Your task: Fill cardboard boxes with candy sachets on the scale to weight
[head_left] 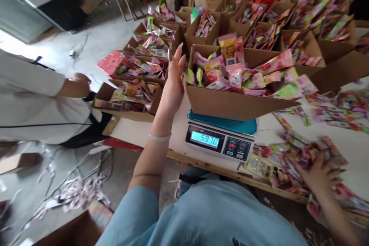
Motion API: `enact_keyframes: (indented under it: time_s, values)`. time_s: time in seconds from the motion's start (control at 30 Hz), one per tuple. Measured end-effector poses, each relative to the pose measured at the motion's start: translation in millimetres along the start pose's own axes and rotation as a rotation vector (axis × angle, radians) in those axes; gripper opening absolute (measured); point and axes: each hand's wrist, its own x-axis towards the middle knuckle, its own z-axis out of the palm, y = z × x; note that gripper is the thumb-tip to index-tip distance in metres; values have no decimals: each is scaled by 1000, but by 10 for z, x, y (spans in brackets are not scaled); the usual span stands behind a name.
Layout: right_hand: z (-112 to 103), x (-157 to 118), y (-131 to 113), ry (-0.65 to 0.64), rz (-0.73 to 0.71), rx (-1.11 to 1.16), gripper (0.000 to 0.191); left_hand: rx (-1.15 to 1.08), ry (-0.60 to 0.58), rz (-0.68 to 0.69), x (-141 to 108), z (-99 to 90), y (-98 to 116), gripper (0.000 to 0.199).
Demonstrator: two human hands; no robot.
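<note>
A: Start at the left of the frame. What's there?

B: A co-worker's arm (73, 87), then a small carton (127, 115) filled with wrapped packets. Nearer the centre, the person's left hand (173, 84) is raised, fingers extended and gripping nothing, just beside the left wall of the open carton (236, 103) in the middle. I can't tell whether the palm touches the cardboard.

A: And that middle carton, how would it handle?

B: It stands on the scale (220, 142), heaped with packets (235, 75). I'd judge it moderate in weight, its thin walls liable to bow if squeezed high up. Better to hold it low, one palm on each end, and keep it level, since packets poke above the rim.

A: What about the right of the frame?

B: The right hand (321, 175) is spread over loose packets (305, 152) at lower right. It's blurred, so I can't tell whether the fingers grip any.

A: Are those delicate?

B: Light, I'd guess, with slick, crinkly wrappers that slide over each other. Pinch a single one by its flat end seal; scoop several from underneath with cupped fingers.
</note>
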Motion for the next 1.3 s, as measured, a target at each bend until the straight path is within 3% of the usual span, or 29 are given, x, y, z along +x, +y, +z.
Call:
enact_keyframes:
  time_s: [0.1,0.23,0.3,0.37,0.47,0.63,0.97,1.13,1.3]
  values:
    - [135,489,-154,94,-52,-4,102,24,-48,-23,-76,16,249,69]
    - [-147,1214,-761,4,-45,-191,72,40,-58,-34,-274,-24,498,63]
    - [-298,1450,-946,-52,-53,-265,62,24,-35,-77,-370,-86,590,64]
    - [-386,1569,-1020,-31,-21,-290,59,18,5,-112,-445,-147,645,66]
    - [-402,1538,-1002,-21,-23,-310,56,12,55,-132,-504,-184,645,65]
    - [-294,1185,-892,1,-151,-276,57,-11,55,-132,-510,-78,534,61]
    - [93,724,-939,87,-331,-124,69,-48,103,-95,-674,-32,438,65]
    - [213,677,-955,177,-296,-31,67,-61,76,-69,-612,15,383,66]
    - [200,708,-953,147,-278,9,74,-53,26,-8,-441,69,438,67]
